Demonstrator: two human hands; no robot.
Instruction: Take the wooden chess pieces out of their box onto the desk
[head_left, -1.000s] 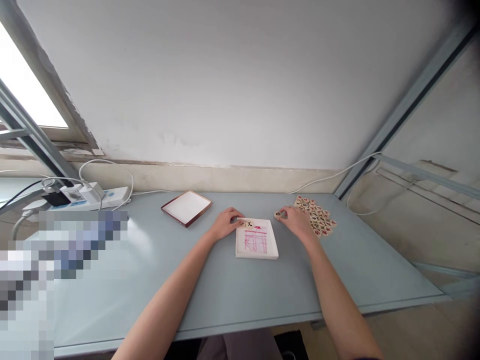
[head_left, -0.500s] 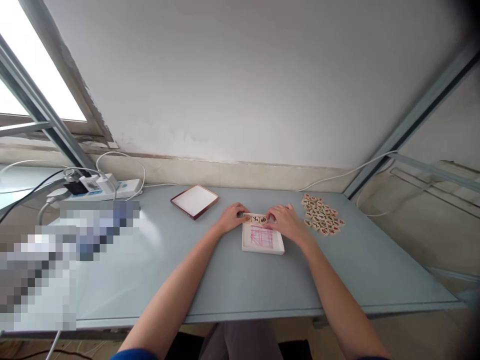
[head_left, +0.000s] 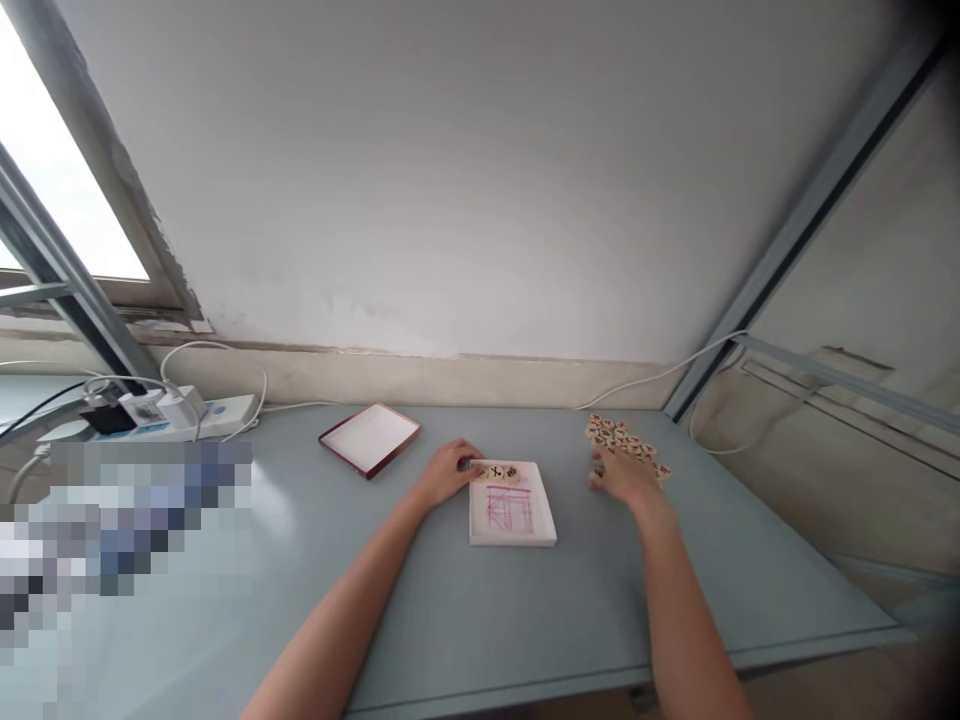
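lid [head_left: 369, 438] left of tray [head_left: 513, 515], pieces [head_left: 626, 445] right

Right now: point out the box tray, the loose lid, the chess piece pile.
box tray [head_left: 513, 512], head view, red-lined bottom.
loose lid [head_left: 369, 438], head view, white inner face.
chess piece pile [head_left: 611, 436], head view, far end.

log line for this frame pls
left hand: steadies white box, far-left corner | right hand: at loose piece pile, grip unclear | in box: two pieces, far edge | lid: left, apart
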